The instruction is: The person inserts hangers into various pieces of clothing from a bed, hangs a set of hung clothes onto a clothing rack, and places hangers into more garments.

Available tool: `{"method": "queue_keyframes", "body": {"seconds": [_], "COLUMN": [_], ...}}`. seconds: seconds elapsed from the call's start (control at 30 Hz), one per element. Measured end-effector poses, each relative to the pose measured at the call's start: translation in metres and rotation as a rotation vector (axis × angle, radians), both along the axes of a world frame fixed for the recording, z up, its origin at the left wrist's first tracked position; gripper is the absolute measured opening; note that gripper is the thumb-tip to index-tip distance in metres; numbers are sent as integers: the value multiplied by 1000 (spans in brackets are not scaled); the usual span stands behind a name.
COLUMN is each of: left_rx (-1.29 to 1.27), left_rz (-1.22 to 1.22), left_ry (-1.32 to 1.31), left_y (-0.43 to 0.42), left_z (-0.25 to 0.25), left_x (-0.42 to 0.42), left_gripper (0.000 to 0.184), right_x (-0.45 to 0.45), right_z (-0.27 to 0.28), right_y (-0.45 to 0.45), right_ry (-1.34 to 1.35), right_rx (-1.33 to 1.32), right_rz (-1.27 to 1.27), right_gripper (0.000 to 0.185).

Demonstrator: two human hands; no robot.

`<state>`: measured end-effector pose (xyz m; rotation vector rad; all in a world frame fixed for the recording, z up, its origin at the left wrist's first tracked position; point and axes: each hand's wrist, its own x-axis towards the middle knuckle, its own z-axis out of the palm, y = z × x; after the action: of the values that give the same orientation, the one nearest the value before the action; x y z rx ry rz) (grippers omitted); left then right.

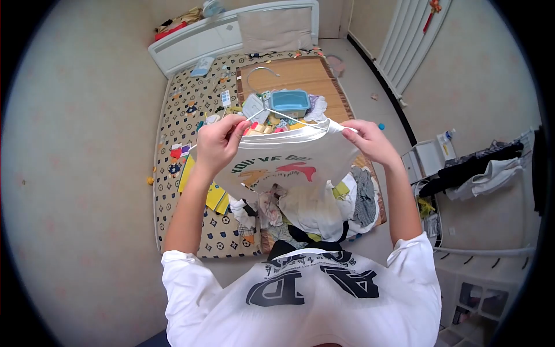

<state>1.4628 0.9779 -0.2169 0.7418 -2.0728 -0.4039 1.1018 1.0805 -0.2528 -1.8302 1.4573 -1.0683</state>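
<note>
A white T-shirt with green lettering and a red print hangs between my hands, over the bed. The white wire hanger sits at its neckline, its hook pointing up and away from me. My left hand is closed on the shirt's left shoulder, beside the hanger's arm; how much of the hanger it grips is hidden. At the other shoulder, my right hand pinches the fabric near the hanger's right end. Below the shirt lies a heap of crumpled clothes.
On the bed's bamboo mat stands a blue plastic bin among small toys. Yellow books lie at the left. A pillow leans on the headboard. Clothes on a rack stand at the right, with a radiator behind.
</note>
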Motion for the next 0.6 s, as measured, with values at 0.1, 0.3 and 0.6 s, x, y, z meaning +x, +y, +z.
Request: {"method": "queue_keyframes", "body": {"seconds": [0.1,0.3,0.6], "left_rx": [2,-24,-104], "left_rz": [8,82,106], "left_ry": [11,-18,61], "left_y": [-1,6,14], "left_z": [0,1,0], "left_x": [4,9,6], "left_gripper": [8,6,6], "right_x": [4,29,67], "right_z": [-1,2,40], "right_y": [-7,-6,5], "right_ry": [-239,-227,134], "right_rx": [136,-110,-426], "right_rz": [101,-26,-74], "right_gripper": [26,15,15]}}
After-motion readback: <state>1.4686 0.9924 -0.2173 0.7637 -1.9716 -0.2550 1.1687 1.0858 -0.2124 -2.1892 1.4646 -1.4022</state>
